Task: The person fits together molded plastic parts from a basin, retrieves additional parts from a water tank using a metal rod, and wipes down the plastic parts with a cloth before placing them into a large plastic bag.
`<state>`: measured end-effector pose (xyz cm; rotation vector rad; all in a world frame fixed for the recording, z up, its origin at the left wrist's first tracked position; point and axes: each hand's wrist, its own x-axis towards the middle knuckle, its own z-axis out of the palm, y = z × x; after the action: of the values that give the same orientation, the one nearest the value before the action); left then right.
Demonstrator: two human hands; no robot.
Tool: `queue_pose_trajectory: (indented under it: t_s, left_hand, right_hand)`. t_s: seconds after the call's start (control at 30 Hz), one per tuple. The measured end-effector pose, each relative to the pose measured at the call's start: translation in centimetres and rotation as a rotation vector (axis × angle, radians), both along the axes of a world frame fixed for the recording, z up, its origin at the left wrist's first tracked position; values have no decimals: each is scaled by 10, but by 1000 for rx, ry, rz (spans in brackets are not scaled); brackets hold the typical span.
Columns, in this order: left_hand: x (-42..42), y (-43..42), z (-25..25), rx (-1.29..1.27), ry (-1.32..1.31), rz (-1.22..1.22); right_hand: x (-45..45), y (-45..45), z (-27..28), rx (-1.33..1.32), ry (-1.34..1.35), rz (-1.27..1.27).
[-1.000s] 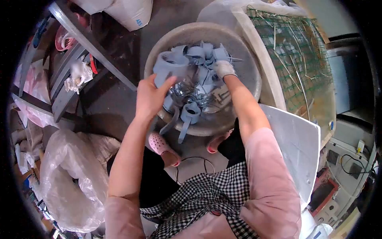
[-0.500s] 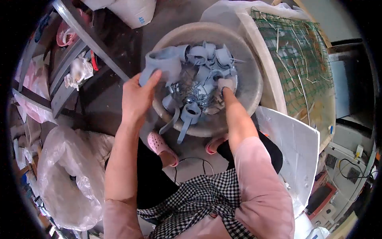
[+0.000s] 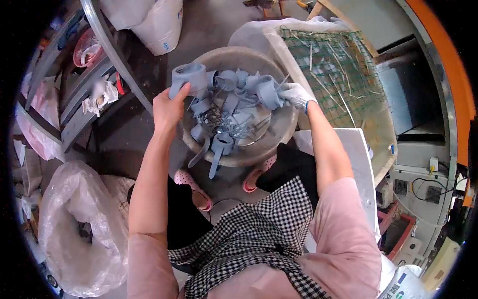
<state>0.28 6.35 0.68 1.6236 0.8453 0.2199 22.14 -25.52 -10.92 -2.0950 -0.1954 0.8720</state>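
Observation:
My left hand (image 3: 168, 110), bare, is closed around the flat handle of a grey plastic ring-shaped part (image 3: 196, 82) at the left rim of a round basin (image 3: 280, 144). On the right, my right hand (image 3: 297, 94) wears a whitish glove and pinches another grey plastic ring-shaped part (image 3: 268, 91), lifted over the basin's right side. Several similar parts lie in the basin around a heap of thin grey plastic scraps (image 3: 219, 118). A handled part (image 3: 221, 143) rests at the near rim with its handle hanging outward.
A tub covered with green netting (image 3: 328, 70) stands right of the basin, with a white board (image 3: 348, 159) nearer me. At left are a metal frame (image 3: 117, 55) and an open clear plastic bag (image 3: 79, 219). White sacks (image 3: 162, 27) stand at the back.
My right hand has come up from inside the basin and moved right, now with a grey part in its fingers. The left hand keeps its part. The whole view has shifted.

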Motion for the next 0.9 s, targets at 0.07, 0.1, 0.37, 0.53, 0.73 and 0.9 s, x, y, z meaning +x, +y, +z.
queue_pose_trajectory:
  t_s: [0.07,0.1,0.37,0.53,0.73,0.9]
  left_hand:
    - [-1,-2,1,3,6,-4]
    - [-3,-3,1,-33,-9,-15]
    - [4,-3,-16,-89,-171,-31]
    - [7,-1,-14,6,-223,-150]
    - [-1,-1,-9,132,-155,-451]
    - [-4,-8,-10,-31,-120,-532]
  right_hand:
    - [-22,8,42,77,-52,62]
    - [-27,11,48,82,-60,58]
    - [-60,44,101,341,-103,292]
    - [-78,57,115,375,18,364]
    - [-87,64,103,472,-84,470]
    - [-83,60,107,401,-30,443]
